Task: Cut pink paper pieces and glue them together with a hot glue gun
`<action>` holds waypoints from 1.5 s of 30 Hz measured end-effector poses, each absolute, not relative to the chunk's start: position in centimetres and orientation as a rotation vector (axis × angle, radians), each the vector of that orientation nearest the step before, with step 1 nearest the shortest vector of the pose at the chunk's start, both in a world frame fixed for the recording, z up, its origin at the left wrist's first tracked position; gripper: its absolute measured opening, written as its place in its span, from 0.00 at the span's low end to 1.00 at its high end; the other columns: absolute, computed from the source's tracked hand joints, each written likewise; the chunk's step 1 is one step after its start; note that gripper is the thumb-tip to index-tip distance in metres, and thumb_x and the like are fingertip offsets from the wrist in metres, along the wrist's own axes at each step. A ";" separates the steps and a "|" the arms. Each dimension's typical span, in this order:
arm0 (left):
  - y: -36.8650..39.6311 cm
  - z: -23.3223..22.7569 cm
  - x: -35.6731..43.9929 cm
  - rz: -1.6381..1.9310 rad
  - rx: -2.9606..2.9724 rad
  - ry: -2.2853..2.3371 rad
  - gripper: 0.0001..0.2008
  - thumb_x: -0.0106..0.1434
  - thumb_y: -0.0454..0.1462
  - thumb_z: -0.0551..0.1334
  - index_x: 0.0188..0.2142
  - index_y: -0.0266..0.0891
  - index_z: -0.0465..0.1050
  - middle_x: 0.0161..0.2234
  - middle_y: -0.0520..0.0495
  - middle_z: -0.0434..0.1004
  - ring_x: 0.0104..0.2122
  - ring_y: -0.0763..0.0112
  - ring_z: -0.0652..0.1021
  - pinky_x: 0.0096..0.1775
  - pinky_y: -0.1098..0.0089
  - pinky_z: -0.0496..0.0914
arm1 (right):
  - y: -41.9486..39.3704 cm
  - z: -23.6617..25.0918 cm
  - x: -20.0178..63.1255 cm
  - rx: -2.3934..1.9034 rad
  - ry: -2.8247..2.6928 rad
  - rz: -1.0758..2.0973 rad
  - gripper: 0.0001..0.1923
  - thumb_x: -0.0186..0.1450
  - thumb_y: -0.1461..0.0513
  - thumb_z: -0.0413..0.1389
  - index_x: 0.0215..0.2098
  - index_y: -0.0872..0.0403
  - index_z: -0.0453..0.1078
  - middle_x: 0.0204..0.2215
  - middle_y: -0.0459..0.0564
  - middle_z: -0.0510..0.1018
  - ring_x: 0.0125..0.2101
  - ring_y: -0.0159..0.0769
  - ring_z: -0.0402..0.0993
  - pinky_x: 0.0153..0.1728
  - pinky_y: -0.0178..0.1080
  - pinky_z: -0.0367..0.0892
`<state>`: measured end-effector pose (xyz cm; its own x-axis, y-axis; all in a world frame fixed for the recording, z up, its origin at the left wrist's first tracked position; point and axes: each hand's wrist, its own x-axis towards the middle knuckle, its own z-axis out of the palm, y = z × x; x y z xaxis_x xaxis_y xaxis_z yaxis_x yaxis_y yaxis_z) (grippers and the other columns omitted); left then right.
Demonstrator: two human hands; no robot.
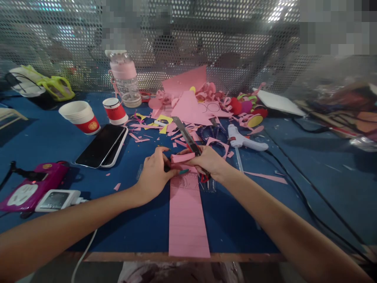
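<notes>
A long pink strip [188,220], of paper or thin foam, lies lengthwise in front of me, with faint cross lines and its near end at the table edge. Its far end is folded up. My left hand [156,173] pinches the left side of that fold, its thumb across the strip. My right hand [209,161] is closed around scissors [186,135], whose grey blades point away to the upper left; red handle parts show under the palm. The right fingertips also touch the fold's right side. Part of the handles is hidden by the hand.
Pink scraps [188,106] are heaped at the back. A white glue gun [247,142] with a black cable lies right. To the left are paper cups [79,116], a pink-lidded bottle [125,78], phones [100,145] and a purple device [35,184]. A perforated metal panel [188,47] stands behind.
</notes>
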<state>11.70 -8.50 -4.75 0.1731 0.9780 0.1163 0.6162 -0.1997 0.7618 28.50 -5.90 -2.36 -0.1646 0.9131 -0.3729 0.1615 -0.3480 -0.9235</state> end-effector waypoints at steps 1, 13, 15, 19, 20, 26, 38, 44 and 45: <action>-8.5 -4.7 11.7 0.828 1.886 1.504 0.25 0.52 0.33 0.68 0.45 0.39 0.58 0.28 0.55 0.72 0.34 0.64 0.76 0.37 0.63 0.66 | -6.0 -2.3 28.4 -1.493 -1.258 1.564 0.12 0.45 0.71 0.60 0.30 0.58 0.74 0.07 0.36 0.62 0.06 0.21 0.52 0.07 0.27 0.48; -8.3 -4.8 11.6 0.804 1.844 1.487 0.25 0.53 0.37 0.68 0.46 0.40 0.59 0.28 0.55 0.73 0.34 0.64 0.76 0.37 0.64 0.65 | -5.9 -2.4 28.5 -1.504 -1.167 1.562 0.11 0.46 0.70 0.61 0.30 0.57 0.72 0.07 0.36 0.63 0.06 0.21 0.52 0.07 0.27 0.47; -8.3 -4.7 11.6 0.801 1.842 1.488 0.25 0.52 0.37 0.68 0.46 0.39 0.58 0.28 0.55 0.73 0.34 0.64 0.76 0.37 0.65 0.65 | -5.9 -2.4 28.5 -1.493 -1.178 1.562 0.12 0.45 0.69 0.63 0.29 0.57 0.71 0.08 0.36 0.64 0.07 0.21 0.52 0.07 0.27 0.47; -8.3 -4.8 11.6 0.818 1.855 1.481 0.25 0.52 0.35 0.68 0.46 0.39 0.59 0.28 0.55 0.73 0.34 0.64 0.75 0.37 0.65 0.65 | -5.9 -2.5 28.6 -1.476 -1.221 1.540 0.16 0.43 0.66 0.67 0.29 0.57 0.70 0.08 0.35 0.63 0.08 0.21 0.54 0.08 0.28 0.49; -8.3 -4.9 11.5 0.827 1.859 1.476 0.25 0.53 0.36 0.68 0.47 0.40 0.59 0.28 0.55 0.72 0.33 0.65 0.75 0.36 0.66 0.65 | -5.9 -2.4 28.7 -1.471 -1.234 1.534 0.17 0.43 0.64 0.68 0.30 0.57 0.70 0.08 0.34 0.62 0.08 0.21 0.54 0.08 0.28 0.49; -8.3 -5.2 11.4 0.827 1.850 1.470 0.25 0.53 0.38 0.68 0.46 0.39 0.59 0.28 0.55 0.73 0.32 0.65 0.75 0.35 0.66 0.65 | -5.6 -1.4 30.1 -1.574 -1.447 1.446 0.22 0.44 0.59 0.69 0.35 0.57 0.70 0.10 0.35 0.64 0.09 0.22 0.56 0.09 0.28 0.52; -8.4 -5.1 11.5 0.821 1.815 1.478 0.25 0.52 0.35 0.68 0.46 0.40 0.59 0.28 0.54 0.74 0.34 0.64 0.75 0.36 0.66 0.65 | -5.2 -0.5 31.9 -1.696 -1.587 1.368 0.22 0.41 0.57 0.70 0.30 0.57 0.69 0.10 0.36 0.64 0.09 0.22 0.58 0.12 0.29 0.60; -8.4 -5.1 11.5 0.827 1.849 1.484 0.26 0.52 0.37 0.69 0.46 0.40 0.59 0.28 0.54 0.72 0.35 0.63 0.75 0.36 0.66 0.65 | -5.3 -0.9 31.8 -1.673 -1.631 1.358 0.21 0.42 0.56 0.69 0.28 0.56 0.68 0.10 0.37 0.64 0.09 0.23 0.58 0.10 0.29 0.55; -8.4 -5.1 11.5 0.820 1.851 1.488 0.26 0.52 0.38 0.69 0.46 0.40 0.59 0.28 0.54 0.72 0.36 0.63 0.75 0.36 0.66 0.65 | -5.3 -0.9 31.8 -1.673 -1.649 1.336 0.20 0.43 0.55 0.69 0.28 0.56 0.68 0.10 0.37 0.65 0.09 0.23 0.58 0.10 0.29 0.55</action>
<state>11.47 -8.40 -5.11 0.1731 0.9811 0.0861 0.5969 -0.1741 0.7832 31.80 -5.30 -0.92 -0.1748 0.9300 -0.3233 0.5094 -0.1956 -0.8380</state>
